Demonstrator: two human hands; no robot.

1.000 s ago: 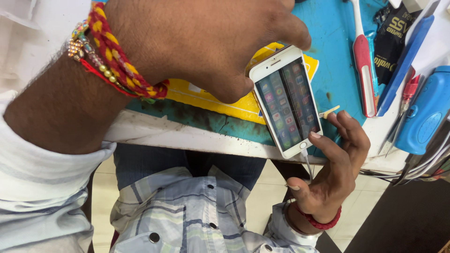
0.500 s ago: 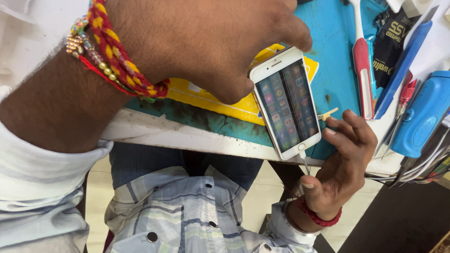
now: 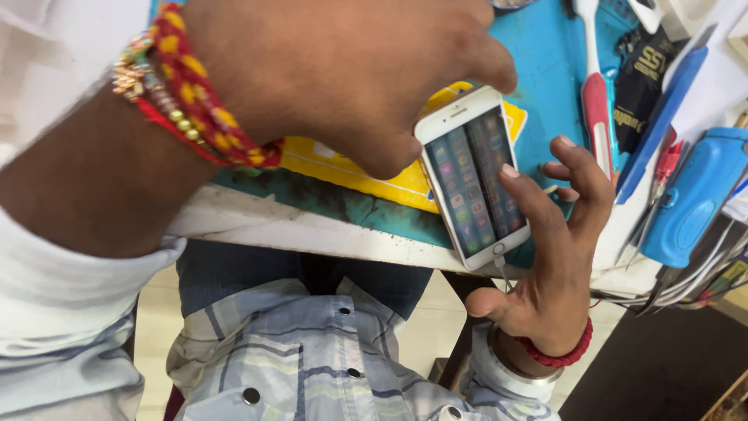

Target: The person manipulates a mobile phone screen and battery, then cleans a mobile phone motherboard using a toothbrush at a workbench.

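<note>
My left hand (image 3: pixel 343 70), with a red and yellow thread band at the wrist, grips a white smartphone (image 3: pixel 467 187) by its top end and holds it above the table edge. The screen is lit and shows rows of app icons. A thin cable hangs from the phone's bottom end. My right hand (image 3: pixel 553 265), with a red thread at the wrist, is at the phone's lower right. Its fingers are spread and one fingertip rests on the right side of the screen.
A blue work mat (image 3: pixel 545 70) covers the table, with a yellow card (image 3: pixel 351 168) under the phone. To the right lie a red and white brush (image 3: pixel 596 101), a red-handled tool (image 3: pixel 666 168), a blue case (image 3: pixel 693 195) and cables. My checked shirt (image 3: pixel 312 351) fills the bottom.
My right hand has risen from below the phone's bottom end, and one finger now lies on the screen. My left hand keeps its hold on the phone.
</note>
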